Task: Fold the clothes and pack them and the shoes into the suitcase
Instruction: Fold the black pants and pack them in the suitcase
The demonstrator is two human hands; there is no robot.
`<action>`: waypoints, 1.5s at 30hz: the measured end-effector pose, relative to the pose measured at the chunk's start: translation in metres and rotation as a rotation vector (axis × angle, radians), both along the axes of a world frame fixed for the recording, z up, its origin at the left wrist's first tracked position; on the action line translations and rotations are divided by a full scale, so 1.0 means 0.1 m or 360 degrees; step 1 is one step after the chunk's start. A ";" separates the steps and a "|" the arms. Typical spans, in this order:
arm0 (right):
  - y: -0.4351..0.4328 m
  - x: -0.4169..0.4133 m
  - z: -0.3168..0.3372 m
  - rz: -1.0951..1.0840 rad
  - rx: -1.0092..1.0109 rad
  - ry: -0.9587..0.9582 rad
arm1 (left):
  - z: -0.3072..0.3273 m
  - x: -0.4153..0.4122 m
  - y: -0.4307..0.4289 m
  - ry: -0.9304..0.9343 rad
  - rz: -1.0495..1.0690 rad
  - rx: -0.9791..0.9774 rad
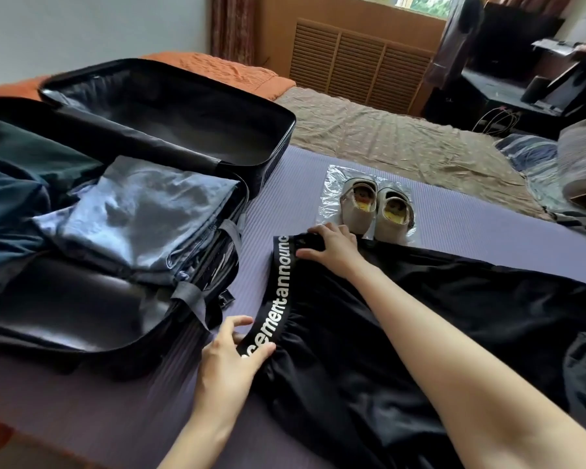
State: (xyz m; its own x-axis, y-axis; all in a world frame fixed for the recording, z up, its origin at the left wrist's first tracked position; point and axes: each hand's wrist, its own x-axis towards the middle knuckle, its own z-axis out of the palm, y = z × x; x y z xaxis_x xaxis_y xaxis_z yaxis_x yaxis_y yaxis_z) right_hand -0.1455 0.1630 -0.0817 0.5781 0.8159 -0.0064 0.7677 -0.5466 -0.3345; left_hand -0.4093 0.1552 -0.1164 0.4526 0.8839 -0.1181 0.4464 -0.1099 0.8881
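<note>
- Your left hand (230, 353) and left forearm (197, 431) were bare, uncovered down to the near edge of view.
- Your right hand (332, 248) and right forearm (454, 360) were bare too, uncovered to the near right corner.

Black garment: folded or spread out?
Spread out. The black garment lies flat across the mat, left hand and right hand gripping its waistband ends.

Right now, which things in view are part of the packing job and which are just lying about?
Job: suitcase, folded blue clothes inside it, black garment gripped by left hand and right hand, shoes.
Lying about: orange blanket, pillow, cables, radiator grille.
</note>
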 end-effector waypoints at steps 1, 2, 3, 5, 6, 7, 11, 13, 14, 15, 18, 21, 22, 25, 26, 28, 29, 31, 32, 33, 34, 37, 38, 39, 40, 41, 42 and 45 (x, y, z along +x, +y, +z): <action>-0.07 0.04 -0.01 -0.0002 0.0018 -0.0034 | -0.01 0.00 0.01 0.0004 0.0006 0.0018; -0.16 0.07 -0.02 -0.0025 0.0044 -0.0058 | 0.00 0.01 0.01 0.0021 0.0007 0.0051; -0.23 0.09 -0.02 -0.0048 0.0082 -0.0060 | 0.01 0.01 0.01 0.0042 0.0007 0.0092; -0.37 0.09 -0.02 -0.0069 0.0165 -0.0014 | 0.05 -0.02 0.02 0.0070 0.0008 0.0183; -0.44 0.07 -0.03 -0.0067 0.0203 0.0008 | 0.07 -0.04 0.02 0.0101 0.0015 0.0223; -0.53 0.04 -0.04 -0.0056 0.0236 0.0023 | 0.10 -0.07 0.02 0.0149 0.0020 0.0260; -1.04 -0.20 -0.07 0.0106 0.0079 0.0044 | 0.13 -0.18 -0.02 0.0374 -0.0024 0.0492; -1.32 -0.32 -0.11 0.0176 -0.0052 -0.0001 | 0.10 -0.19 -0.07 0.0471 -0.0133 0.0754; -1.45 -0.37 -0.12 0.0209 -0.0077 -0.0012 | 0.10 -0.17 -0.11 0.0458 -0.0172 0.0915; -1.54 -0.42 -0.13 0.0247 -0.0093 -0.0009 | 0.10 -0.13 -0.15 0.0419 -0.0209 0.1094; -1.67 -0.46 -0.21 0.0315 -0.0316 0.0051 | 0.07 0.03 -0.29 0.0327 -0.0513 0.1331; -1.58 -0.38 -0.31 0.0233 -0.0595 0.0058 | -0.06 0.18 -0.36 0.0560 -0.0897 0.1199; -1.54 -0.33 -0.34 0.0196 -0.0624 0.0041 | -0.11 0.21 -0.35 0.0685 -0.0977 0.1153; -1.41 -0.23 -0.37 0.0122 -0.0631 0.0041 | -0.24 0.25 -0.28 0.0931 -0.1119 0.1100; -1.38 -0.21 -0.37 0.0117 -0.0635 0.0053 | -0.25 0.26 -0.27 0.0946 -0.1104 0.1115; -1.37 -0.19 -0.34 0.0138 -0.0626 0.0058 | -0.23 0.27 -0.26 0.0895 -0.1055 0.1148; -1.38 -0.19 -0.31 0.0145 -0.0591 0.0060 | -0.22 0.29 -0.26 0.0867 -0.1025 0.1163; -1.39 -0.22 -0.25 0.0152 -0.0443 0.0064 | -0.20 0.35 -0.25 0.0863 -0.0990 0.1173; -1.39 -0.24 -0.22 0.0169 -0.0350 0.0065 | -0.19 0.38 -0.24 0.0881 -0.0998 0.1165; -1.37 -0.27 -0.19 0.0193 -0.0268 0.0074 | -0.21 0.40 -0.23 0.0905 -0.1016 0.1146; -1.33 -0.30 -0.17 0.0225 -0.0204 0.0080 | -0.24 0.42 -0.23 0.0937 -0.1041 0.1128; -1.10 -0.34 -0.14 0.0317 -0.0112 0.0104 | -0.30 0.44 -0.23 0.1011 -0.1092 0.1084; -0.99 -0.33 -0.15 0.0334 -0.0119 0.0109 | -0.30 0.45 -0.24 0.1022 -0.1099 0.1075; -0.88 -0.32 -0.18 0.0344 -0.0148 0.0102 | -0.30 0.45 -0.24 0.1017 -0.1100 0.1074; -0.77 -0.31 -0.21 0.0350 -0.0204 0.0084 | -0.29 0.45 -0.24 0.0994 -0.1095 0.1077; -0.67 -0.29 -0.25 0.0355 -0.0291 0.0053 | -0.27 0.45 -0.24 0.0959 -0.1074 0.1082; -0.58 -0.26 -0.30 0.0354 -0.0396 0.0006 | -0.25 0.44 -0.24 0.0921 -0.1040 0.1082; -0.35 -0.14 -0.36 0.0292 -0.0576 -0.0163 | -0.11 0.43 -0.22 0.0797 -0.0894 0.1155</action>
State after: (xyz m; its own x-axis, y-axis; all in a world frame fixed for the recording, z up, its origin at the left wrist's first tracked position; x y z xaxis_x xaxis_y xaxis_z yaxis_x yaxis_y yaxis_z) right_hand -0.1593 0.1283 -0.1172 0.4357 0.8613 -0.2614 0.8828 -0.4656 -0.0627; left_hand -0.3665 0.1328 -0.1276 0.8661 0.4950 0.0692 0.4647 -0.8485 0.2532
